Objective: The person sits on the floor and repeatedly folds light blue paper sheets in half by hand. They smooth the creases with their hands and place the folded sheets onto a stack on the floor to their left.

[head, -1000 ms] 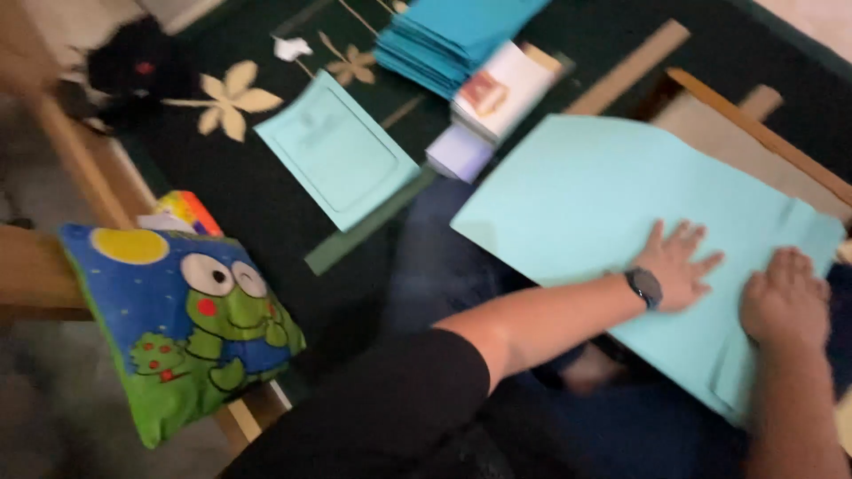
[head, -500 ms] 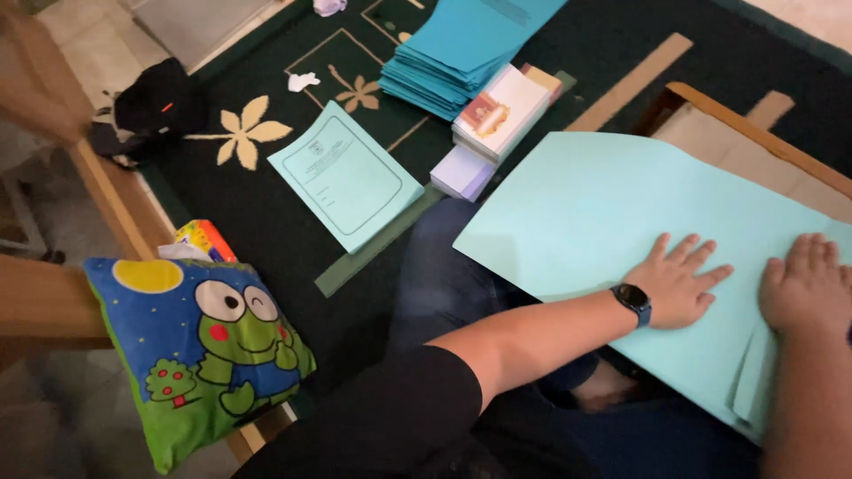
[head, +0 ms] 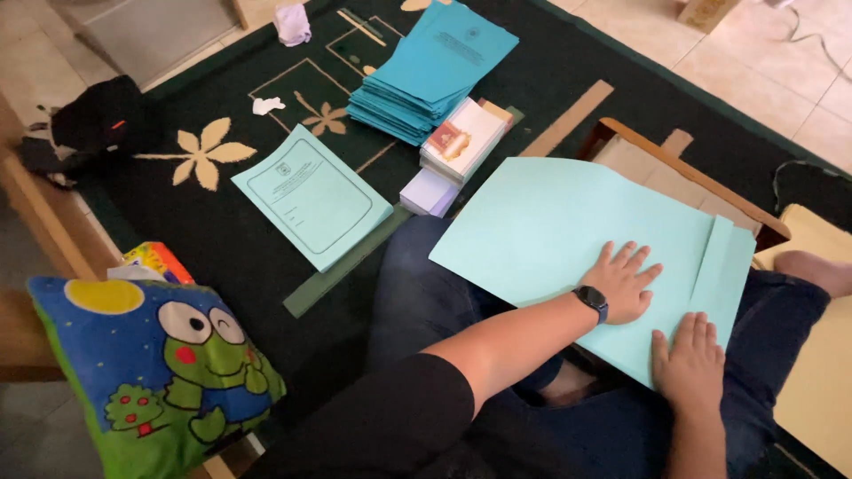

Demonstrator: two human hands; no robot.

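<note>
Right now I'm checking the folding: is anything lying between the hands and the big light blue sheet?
Nothing visible. The left hand lies flat on the light blue sheet, and the right hand presses its near edge beside the folded flap.

Big paper sheet (head: 550, 231) spread over the lap and a wooden board (head: 683, 168), flap folded inward at its right edge. Left hand (head: 626, 284) flat on the sheet's middle, right hand (head: 688, 368) pressed on the near right corner below the flap. Left of the sheet on the carpet (head: 222, 239): single printed folder (head: 311, 195). Behind it, stack of folders (head: 430, 71), with a pile of booklets (head: 461, 142) and a small paper pad (head: 430, 191) just in front. Cushion (head: 155, 372) at near left, dark bag (head: 93, 124) far left
</note>
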